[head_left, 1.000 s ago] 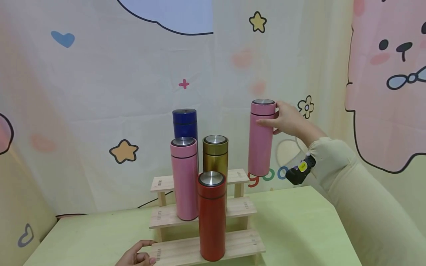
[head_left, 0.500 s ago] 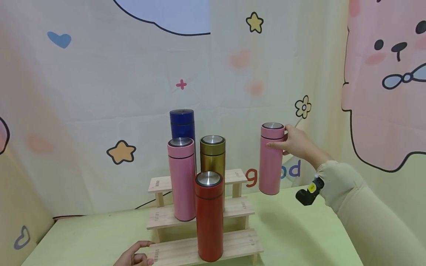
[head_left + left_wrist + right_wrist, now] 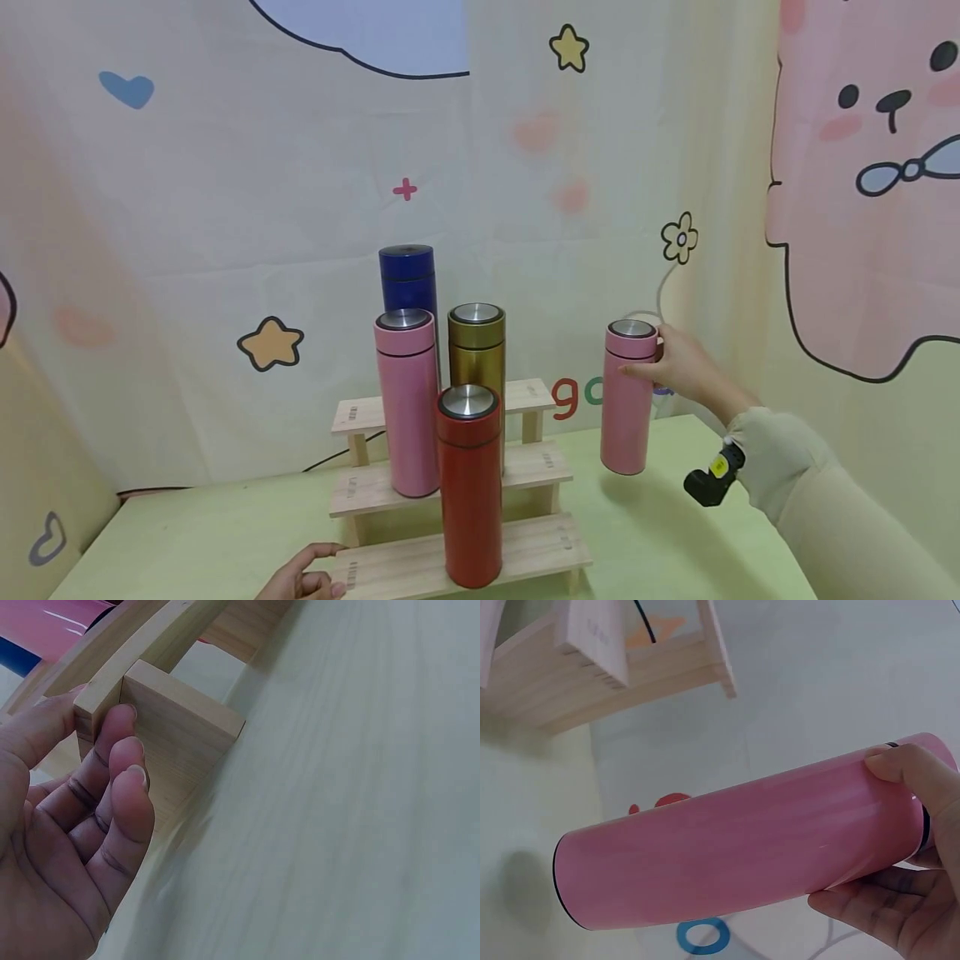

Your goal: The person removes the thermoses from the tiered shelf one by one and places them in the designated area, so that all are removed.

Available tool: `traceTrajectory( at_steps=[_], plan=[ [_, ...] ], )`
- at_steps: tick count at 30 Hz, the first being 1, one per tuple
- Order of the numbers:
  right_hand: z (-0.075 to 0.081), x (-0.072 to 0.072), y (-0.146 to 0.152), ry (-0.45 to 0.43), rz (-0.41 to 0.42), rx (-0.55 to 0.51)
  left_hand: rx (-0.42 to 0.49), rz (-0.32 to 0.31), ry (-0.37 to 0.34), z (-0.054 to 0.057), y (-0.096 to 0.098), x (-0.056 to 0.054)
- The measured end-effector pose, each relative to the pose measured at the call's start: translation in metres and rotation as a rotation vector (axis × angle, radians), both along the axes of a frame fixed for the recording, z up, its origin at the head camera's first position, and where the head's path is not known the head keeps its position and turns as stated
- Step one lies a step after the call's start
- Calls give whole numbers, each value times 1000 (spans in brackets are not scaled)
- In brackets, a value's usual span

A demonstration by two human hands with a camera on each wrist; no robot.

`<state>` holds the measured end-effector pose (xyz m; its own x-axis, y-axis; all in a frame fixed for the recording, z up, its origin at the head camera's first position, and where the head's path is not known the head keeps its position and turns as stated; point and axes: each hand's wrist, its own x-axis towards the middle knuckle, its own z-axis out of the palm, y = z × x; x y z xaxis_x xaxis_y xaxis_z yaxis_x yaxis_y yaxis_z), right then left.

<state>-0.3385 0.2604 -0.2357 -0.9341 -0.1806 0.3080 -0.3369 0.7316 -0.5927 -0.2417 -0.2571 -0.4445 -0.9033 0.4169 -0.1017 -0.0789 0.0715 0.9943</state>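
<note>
Four flasks (image 3: 471, 500) stand on a tiered rack (image 3: 401, 562) atop the bench (image 3: 187, 533), a fifth flask (image 3: 626, 425) aloft to its right, a backdrop (image 3: 300, 183) behind.

I see a pale curtain (image 3: 315, 208) across the far side, printed with a blue heart (image 3: 127, 90) and an orange star (image 3: 271, 344) at left. To the right I make out a yellow star (image 3: 569, 48), an outlined flower (image 3: 680, 238) and a pink cartoon animal (image 3: 847, 258) with a bow tie. A light green tabletop (image 3: 217, 525) spreads nearer to me.
</note>
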Motion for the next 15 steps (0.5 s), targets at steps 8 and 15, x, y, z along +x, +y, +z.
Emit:
traceTrajectory(
  at_steps=[8,15],
  plan=[
    [-24,-1,12,-27,-5,-50,13,9,-16,-1,0,0],
    [-40,-1,19,-60,-11,-41,39,-17,-11,-1,-2,1]
  ],
)
